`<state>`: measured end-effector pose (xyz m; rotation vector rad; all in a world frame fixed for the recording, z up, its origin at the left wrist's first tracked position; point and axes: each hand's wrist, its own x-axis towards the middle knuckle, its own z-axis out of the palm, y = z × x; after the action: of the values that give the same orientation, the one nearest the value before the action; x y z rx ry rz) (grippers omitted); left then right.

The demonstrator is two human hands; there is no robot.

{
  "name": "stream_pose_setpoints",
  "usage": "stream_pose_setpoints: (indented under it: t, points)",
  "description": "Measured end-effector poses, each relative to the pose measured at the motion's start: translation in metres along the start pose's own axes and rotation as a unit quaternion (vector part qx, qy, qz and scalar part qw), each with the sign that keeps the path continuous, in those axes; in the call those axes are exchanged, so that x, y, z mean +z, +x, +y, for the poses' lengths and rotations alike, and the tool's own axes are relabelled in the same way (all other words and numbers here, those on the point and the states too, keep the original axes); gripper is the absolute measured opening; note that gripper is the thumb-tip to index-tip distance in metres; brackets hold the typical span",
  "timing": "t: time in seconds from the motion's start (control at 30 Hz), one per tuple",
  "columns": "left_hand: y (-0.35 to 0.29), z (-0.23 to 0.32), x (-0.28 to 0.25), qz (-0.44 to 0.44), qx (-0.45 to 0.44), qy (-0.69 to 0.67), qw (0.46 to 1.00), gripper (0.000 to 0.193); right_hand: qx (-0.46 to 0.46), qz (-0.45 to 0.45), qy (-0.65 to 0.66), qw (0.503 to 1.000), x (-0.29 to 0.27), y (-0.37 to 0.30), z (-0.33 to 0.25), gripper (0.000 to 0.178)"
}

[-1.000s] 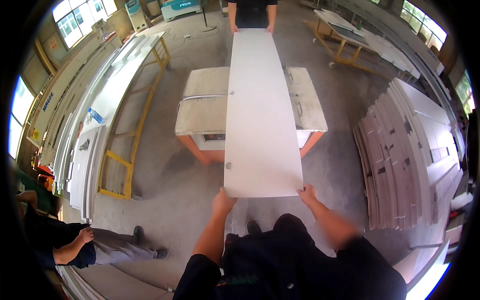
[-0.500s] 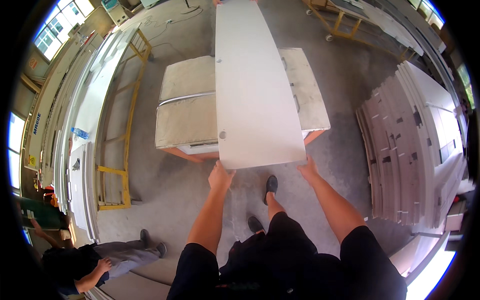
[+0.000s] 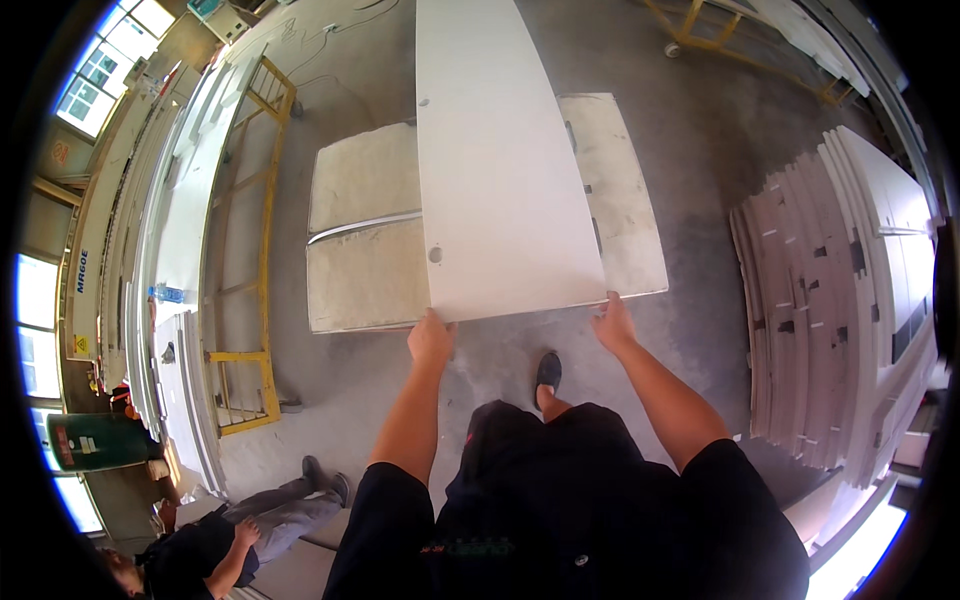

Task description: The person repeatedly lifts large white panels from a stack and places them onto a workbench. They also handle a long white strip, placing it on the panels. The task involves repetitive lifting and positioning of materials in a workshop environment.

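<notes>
A long white door panel (image 3: 505, 190) stretches away from me, its far end cut off by the top of the picture. Near its left edge is a round hole (image 3: 435, 255), with a smaller mark farther up. At the near left corner my left hand (image 3: 431, 340) is closed on the panel's edge. My right hand (image 3: 614, 325) grips the near right corner, fingers partly hidden. Below the panel, showing on both sides, stands a low platform with a worn beige top (image 3: 365, 180). Whether the panel touches that top, I cannot tell.
A yellow metal rack (image 3: 268, 240) with white panels and a blue-tinted bottle (image 3: 166, 294) stands at left. Several stacked panels (image 3: 800, 310) rise at right. Another person (image 3: 200, 550) is at the lower left, near a green drum (image 3: 100, 441). A cable (image 3: 325, 45) lies on the floor.
My hands and the panel's near end have shifted slightly away from me, nearer the platform's front edge. The hands at the panel's far end have left the picture.
</notes>
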<state>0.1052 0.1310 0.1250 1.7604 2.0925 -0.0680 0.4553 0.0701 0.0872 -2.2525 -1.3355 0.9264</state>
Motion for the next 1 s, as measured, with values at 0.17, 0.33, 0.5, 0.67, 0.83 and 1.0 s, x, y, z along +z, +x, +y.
stream_pose_setpoints:
  t: [0.17, 0.33, 0.5, 0.67, 0.83, 1.0]
  points:
    - [0.02, 0.002, -0.009, -0.006, 0.022, 0.007, 1.0, 0.04, 0.013, -0.001, -0.015, 1.0, -0.002, 0.023, 0.001, 0.054]
    - [0.028, -0.001, -0.013, -0.037, 0.017, -0.002, 0.999, 0.039, 0.034, -0.001, -0.035, 0.999, -0.004, 0.02, -0.008, 0.053]
    - [0.043, -0.024, -0.021, -0.083, 0.083, -0.033, 0.993, 0.04, 0.055, -0.007, -0.06, 0.997, -0.005, 0.029, -0.012, 0.047]
    - [0.094, -0.072, -0.058, -0.168, 0.076, -0.248, 0.951, 0.042, 0.044, 0.002, -0.167, 0.985, -0.007, 0.033, -0.023, 0.05]
    - [0.222, -0.17, -0.057, 0.03, -0.147, -0.547, 0.823, 0.047, 0.069, 0.036, -0.274, 0.958, -0.006, 0.024, -0.074, 0.055]
    - [0.3, -0.176, -0.104, 0.055, -0.27, -0.801, 0.532, 0.05, 0.176, 0.011, -0.218, 0.96, 0.001, 0.028, -0.078, 0.053]
